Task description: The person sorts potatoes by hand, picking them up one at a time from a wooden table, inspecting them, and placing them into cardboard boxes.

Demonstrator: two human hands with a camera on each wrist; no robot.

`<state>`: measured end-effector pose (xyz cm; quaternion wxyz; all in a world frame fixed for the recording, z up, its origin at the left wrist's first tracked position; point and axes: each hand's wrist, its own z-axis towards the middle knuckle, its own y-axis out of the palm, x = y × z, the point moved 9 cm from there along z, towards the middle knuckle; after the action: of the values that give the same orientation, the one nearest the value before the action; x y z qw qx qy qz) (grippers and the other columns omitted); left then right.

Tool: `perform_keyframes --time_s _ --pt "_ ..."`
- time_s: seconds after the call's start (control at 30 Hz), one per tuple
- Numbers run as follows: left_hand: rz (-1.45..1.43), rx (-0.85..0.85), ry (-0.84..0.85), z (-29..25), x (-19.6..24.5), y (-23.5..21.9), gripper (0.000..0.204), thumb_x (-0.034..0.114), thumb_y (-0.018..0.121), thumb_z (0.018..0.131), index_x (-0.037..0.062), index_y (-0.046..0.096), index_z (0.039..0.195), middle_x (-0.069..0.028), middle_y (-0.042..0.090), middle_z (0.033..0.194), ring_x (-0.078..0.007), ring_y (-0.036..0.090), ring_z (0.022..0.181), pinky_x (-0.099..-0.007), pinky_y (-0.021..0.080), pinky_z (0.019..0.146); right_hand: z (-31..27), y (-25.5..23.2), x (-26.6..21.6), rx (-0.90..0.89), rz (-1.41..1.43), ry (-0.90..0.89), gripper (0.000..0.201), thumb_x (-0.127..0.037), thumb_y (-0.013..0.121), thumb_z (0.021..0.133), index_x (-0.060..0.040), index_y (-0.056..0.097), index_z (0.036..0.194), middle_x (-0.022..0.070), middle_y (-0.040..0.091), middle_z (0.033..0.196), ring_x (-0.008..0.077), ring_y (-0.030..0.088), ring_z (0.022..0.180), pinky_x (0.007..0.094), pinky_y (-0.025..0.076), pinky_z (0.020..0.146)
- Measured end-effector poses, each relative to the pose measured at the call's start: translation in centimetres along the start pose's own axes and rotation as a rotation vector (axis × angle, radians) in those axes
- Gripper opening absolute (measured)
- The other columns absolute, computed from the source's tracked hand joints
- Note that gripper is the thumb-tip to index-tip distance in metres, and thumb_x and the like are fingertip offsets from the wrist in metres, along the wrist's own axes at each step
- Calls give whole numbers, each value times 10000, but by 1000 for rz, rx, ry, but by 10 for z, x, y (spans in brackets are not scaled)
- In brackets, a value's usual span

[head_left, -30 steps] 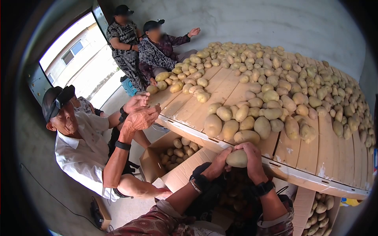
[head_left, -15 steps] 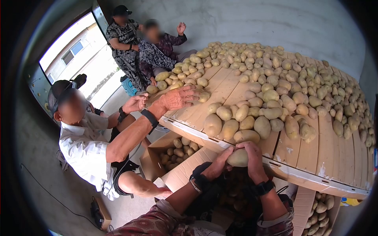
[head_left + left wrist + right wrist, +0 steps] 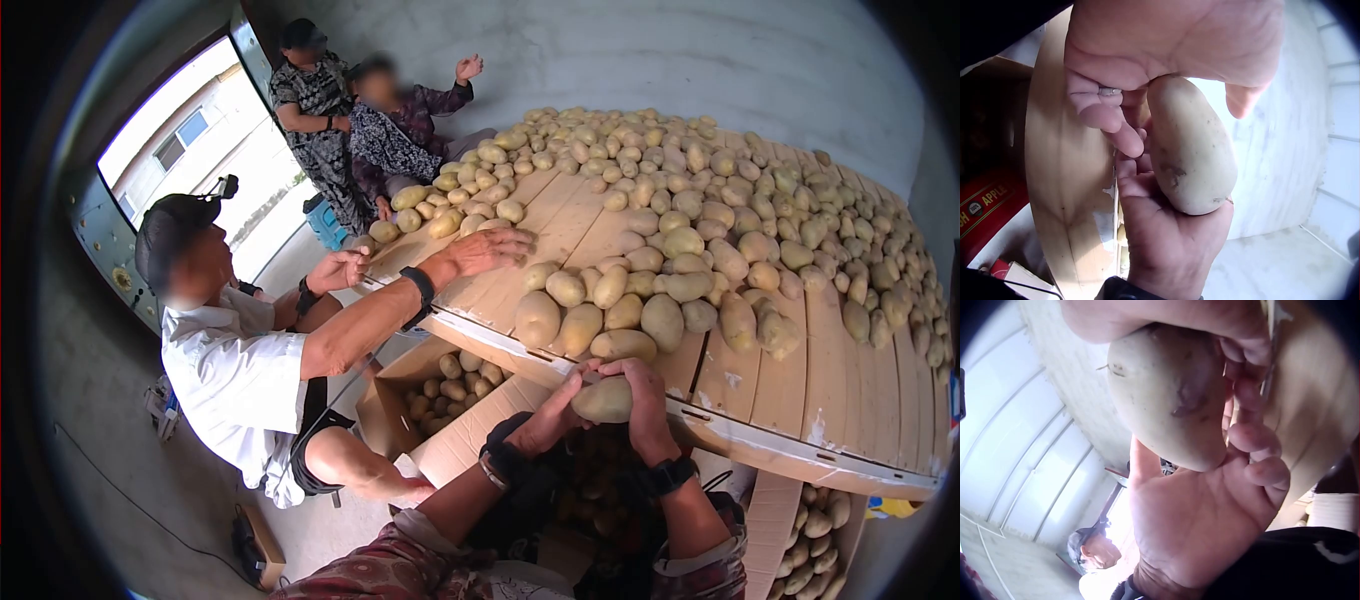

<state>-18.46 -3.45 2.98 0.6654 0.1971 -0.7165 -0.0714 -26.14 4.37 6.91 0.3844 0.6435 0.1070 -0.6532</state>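
Left hand (image 3: 553, 415) and right hand (image 3: 643, 405) both cupped around one potato (image 3: 602, 399), fingers curled against it, held just below the wooden table's edge (image 3: 740, 436), above an open cardboard box (image 3: 455, 440).

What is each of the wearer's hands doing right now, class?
Left hand: fingers curled round the pale yellow oval potato.
Right hand: grips the same potato from the other side.
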Motion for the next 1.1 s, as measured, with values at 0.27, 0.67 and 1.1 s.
perform_keyframes --time_s 0.27,0.67,1.1 --pt "30 8 34 0 5 1 739 596 335 901 85 209 1420 -30 480 1100 -103 494 815 -220 395 642 1 -2 -1 6 -63 -48 336 -227 413 947 23 619 855 89 640 865 140 584 770 275 470 697" --pt "-49 -92 -99 4 -12 -8 482 475 379 939 134 426 1276 9 550 980 -68 521 784 -185 361 560 2 2 13 -16 -33 11 316 -210 422 930 25 616 844 96 649 844 151 598 775 274 468 732" --pt "-77 -221 -185 -6 -16 5 452 467 416 928 64 481 1123 -80 608 820 -97 549 570 -183 359 426 1 15 21 -148 238 138 302 -247 426 913 11 559 828 159 607 934 219 599 779 299 518 587"
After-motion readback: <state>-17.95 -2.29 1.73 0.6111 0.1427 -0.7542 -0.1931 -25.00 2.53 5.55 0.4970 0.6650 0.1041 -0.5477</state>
